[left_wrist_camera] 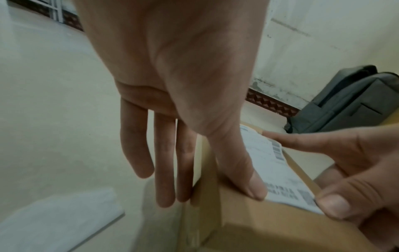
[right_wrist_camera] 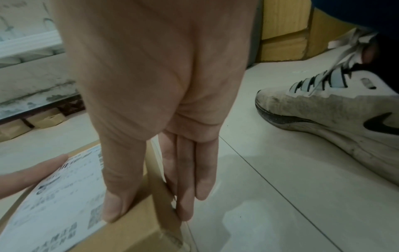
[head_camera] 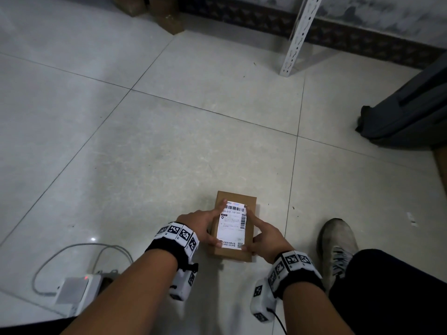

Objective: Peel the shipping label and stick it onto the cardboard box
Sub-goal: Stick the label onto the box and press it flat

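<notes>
A small brown cardboard box [head_camera: 250, 201] lies on the tiled floor in front of me. The white shipping label [head_camera: 232, 226] lies flat on its top face, barcode end away from me. My left hand [head_camera: 205, 226] has its index finger on the label's far left corner and its thumb [left_wrist_camera: 248, 180] on the near left corner; the other fingers hang straight down beside the box [left_wrist_camera: 259, 226]. My right hand [head_camera: 263, 234] mirrors it, index finger on the far right corner, thumb [right_wrist_camera: 116, 204] on the near right corner of the label [right_wrist_camera: 60, 196].
A white device [head_camera: 77, 293] with a red light and a cable sits at the near left. My shoe [head_camera: 338, 243] is right of the box. A grey bag [head_camera: 406, 112], a white shelf post [head_camera: 297, 37] and more boxes [head_camera: 167, 18] stand further off. A white sheet [left_wrist_camera: 54, 221] lies on the floor.
</notes>
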### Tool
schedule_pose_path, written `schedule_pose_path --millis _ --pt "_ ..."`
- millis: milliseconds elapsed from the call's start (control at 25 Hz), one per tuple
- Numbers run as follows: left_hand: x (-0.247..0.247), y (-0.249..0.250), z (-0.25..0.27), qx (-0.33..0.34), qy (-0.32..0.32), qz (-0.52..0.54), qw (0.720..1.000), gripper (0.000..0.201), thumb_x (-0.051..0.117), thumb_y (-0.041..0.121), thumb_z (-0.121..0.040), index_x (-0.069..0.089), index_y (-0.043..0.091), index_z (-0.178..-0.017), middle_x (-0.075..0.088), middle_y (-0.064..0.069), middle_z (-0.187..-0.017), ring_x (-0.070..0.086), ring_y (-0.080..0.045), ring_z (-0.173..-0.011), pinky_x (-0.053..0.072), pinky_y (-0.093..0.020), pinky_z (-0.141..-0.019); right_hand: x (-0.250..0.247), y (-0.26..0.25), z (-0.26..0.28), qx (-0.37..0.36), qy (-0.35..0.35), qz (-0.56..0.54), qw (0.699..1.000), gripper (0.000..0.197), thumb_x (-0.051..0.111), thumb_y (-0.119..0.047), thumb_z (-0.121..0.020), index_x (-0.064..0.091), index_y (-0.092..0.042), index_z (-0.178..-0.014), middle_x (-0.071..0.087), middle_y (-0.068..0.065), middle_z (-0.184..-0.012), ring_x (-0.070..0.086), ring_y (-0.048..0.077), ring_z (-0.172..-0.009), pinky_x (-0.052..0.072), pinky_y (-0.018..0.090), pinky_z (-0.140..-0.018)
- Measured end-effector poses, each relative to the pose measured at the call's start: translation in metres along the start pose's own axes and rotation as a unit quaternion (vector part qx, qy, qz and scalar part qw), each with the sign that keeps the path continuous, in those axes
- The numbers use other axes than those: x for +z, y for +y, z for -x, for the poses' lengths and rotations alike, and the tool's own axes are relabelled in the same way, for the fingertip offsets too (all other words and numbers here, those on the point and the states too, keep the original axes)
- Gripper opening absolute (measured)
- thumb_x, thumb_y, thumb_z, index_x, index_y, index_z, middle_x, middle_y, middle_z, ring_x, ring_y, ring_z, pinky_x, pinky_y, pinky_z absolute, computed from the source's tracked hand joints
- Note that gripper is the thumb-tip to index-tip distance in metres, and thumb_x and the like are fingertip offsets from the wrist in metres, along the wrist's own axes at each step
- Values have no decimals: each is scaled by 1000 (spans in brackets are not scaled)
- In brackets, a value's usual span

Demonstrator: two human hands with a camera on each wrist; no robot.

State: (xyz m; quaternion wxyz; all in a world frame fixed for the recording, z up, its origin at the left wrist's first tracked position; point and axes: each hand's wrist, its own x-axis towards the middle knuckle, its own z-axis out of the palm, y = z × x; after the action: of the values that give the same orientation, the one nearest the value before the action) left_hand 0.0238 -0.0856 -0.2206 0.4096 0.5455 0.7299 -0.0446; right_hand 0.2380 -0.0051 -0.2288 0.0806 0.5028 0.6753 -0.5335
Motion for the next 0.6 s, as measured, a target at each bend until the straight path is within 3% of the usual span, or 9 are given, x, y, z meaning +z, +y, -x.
schedule_pose_path --millis 160,280,360,480,600 --pt "-1 -1 0 7 -16 20 1000 121 80 48 -72 -15 60 -146 68 -4 -123 66 -25 -108 53 -35 -93 1 4 -5 5 -4 -27 1000 109 79 2 -74 27 -60 -147 79 8 -83 76 31 -78 63 44 -79" --pt "-1 0 1 10 -6 2 1000 120 78 52 -72 -17 60 -145 69 -3 -120 66 -25 -106 53 -36 -91 2 4 -6 6 6 -25 1000 110 81 -3 -72 25 -62 -147 78 5 -82 76 26 -75 63 42 -79" --pt "0 0 4 8 3 -23 1000 119 75 58 -71 -19 58 -145 70 -1 -117 67 -24 -102 54 -35 -88 2 5 1 -6 33 -4 999 112 83 -14 -72 19 -63 -149 76 3 -95 73 20 -86 61 40 -87" --pt "2 1 7 3 8 -43 999 120 72 61 -71 -22 56 -145 72 0 -116 69 -24 -100 55 -35 -86 9 5 16 -30 53 95 994 98 71 -36 -78 5 -74 -140 49 8 -139 52 27 -129 46 43 -108" --pt "6 0 8 -4 16 -44 999 119 71 62 -72 -23 56 -145 71 -2 -117 69 -24 -101 54 -34 -83 15 2 24 -8 41 173 984 87 61 -40 -86 5 -66 -147 9 14 -165 22 37 -151 31 52 -119"
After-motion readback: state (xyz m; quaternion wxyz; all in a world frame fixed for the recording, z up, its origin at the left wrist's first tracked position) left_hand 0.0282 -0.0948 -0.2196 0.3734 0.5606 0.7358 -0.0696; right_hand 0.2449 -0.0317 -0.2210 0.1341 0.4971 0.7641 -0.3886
